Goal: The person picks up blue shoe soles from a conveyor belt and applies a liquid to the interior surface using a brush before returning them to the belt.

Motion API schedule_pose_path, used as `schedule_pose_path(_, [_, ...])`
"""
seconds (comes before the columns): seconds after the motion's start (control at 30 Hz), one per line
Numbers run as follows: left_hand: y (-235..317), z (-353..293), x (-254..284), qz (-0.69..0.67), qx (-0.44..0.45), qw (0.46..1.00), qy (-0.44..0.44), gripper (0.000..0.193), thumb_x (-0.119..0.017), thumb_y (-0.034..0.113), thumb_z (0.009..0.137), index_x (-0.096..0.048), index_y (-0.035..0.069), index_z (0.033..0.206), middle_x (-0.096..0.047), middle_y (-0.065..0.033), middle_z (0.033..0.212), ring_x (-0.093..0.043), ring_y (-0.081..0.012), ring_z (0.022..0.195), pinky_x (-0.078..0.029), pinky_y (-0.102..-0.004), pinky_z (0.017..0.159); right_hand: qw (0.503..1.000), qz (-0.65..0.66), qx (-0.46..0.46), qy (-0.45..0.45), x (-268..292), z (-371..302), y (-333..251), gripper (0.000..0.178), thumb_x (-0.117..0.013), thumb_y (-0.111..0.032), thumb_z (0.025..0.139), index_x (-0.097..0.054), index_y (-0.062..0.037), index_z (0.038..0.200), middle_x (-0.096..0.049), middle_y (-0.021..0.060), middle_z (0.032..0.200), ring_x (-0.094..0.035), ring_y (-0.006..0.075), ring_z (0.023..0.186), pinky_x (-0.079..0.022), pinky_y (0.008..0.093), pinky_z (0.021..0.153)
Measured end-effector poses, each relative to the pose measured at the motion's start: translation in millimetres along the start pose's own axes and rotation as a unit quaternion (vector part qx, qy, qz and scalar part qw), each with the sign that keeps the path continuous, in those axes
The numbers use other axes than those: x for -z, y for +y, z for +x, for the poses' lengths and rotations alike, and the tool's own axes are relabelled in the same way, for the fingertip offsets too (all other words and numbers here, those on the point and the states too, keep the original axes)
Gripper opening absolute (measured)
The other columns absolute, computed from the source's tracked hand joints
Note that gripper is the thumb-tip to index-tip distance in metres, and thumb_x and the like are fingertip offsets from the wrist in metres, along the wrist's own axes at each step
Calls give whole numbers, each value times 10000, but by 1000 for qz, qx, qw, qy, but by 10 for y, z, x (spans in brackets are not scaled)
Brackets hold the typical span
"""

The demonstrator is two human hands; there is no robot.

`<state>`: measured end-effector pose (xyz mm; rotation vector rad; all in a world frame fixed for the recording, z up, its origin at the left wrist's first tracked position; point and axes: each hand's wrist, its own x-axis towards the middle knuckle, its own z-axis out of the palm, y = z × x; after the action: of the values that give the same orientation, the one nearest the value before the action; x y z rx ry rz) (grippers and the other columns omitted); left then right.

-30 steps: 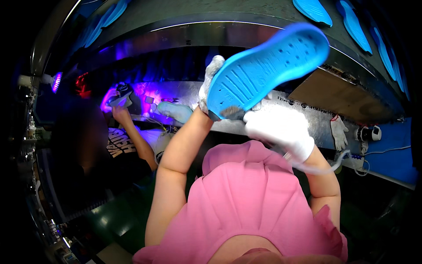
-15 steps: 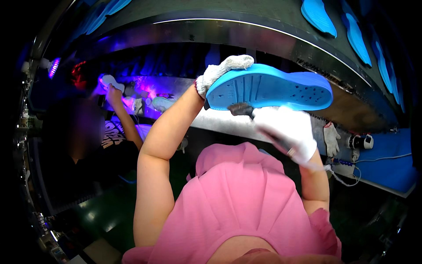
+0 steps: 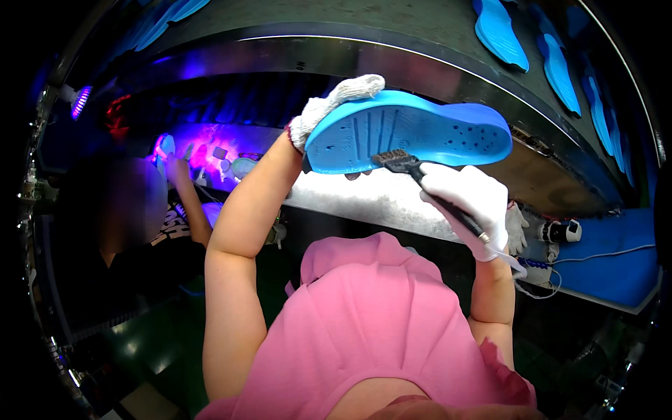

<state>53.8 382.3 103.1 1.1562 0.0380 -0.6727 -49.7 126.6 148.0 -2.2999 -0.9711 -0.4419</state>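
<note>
My left hand point(image 3: 337, 100), in a knitted grey-white glove, grips a blue shoe sole point(image 3: 427, 133) by its upper left edge and holds it up tilted. The sole's face shows ridges on the left and small holes at the right. A white-gloved right hand point(image 3: 470, 199) of mine is closed round the black handle of a brush point(image 3: 399, 161). The bristles lie over the sole's lower edge, apparently touching it. The fingers of my left hand behind the sole are hidden.
Across the top runs a dark conveyor belt point(image 3: 392, 26) with several blue soles point(image 3: 501, 33). Below is a metal bench point(image 3: 378, 203). A spare glove point(image 3: 516, 229) and a blue mat point(image 3: 616, 245) lie at right. A co-worker point(image 3: 168, 231) sits at left under a purple lamp point(image 3: 82, 101).
The sole has shifted slightly left in view, along with my left hand. The brush has gone from a blur below the sole's edge to lying over that edge.
</note>
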Motion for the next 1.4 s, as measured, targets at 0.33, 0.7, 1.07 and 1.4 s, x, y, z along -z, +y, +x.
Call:
schedule_pose_path(0.33, [37, -35, 261, -76, 119, 988, -56, 919, -504, 731, 800, -546, -32, 1310, -627, -375, 970, -649, -460, 668, -484, -503, 426, 997, -27, 77, 5, -29, -54, -7, 204, -741, -64, 674, -709, -116, 869, -727, 80, 920, -563, 217, 579, -469, 289, 558])
schedule_pose_path(0.7, [656, 265, -349, -362, -69, 896, -248, 955, -314, 769, 901, -328, -12, 1450, -422, -352, 1358, -532, -466, 1139, -565, -530, 736, 949, 225, -64, 212, -98, -104, 112, 233, -801, 5, 701, -707, 5, 915, -712, 118, 876, -613, 169, 683, -463, 279, 614])
schedule_pose_path(1.07, [1183, 257, 909, 116, -413, 880, 206, 384, -592, 201, 957, -554, -16, 1271, -649, -138, 1102, -667, -237, 935, -575, -380, 803, 892, 259, -275, 247, -382, -392, 173, 180, -739, 19, 713, -688, 29, 886, -653, 44, 793, -564, 106, 684, -437, 242, 630])
schedule_pose_path(1.4, [2171, 22, 3680, 776, -192, 266, 538, 396, -600, 103, 863, -564, 40, 1252, -572, -239, 1242, -575, -397, 1121, -468, -470, 966, 889, 202, -315, 263, -808, -321, 61, 176, -788, -58, 743, -741, -11, 906, -715, 87, 829, -672, 201, 750, -523, 300, 709])
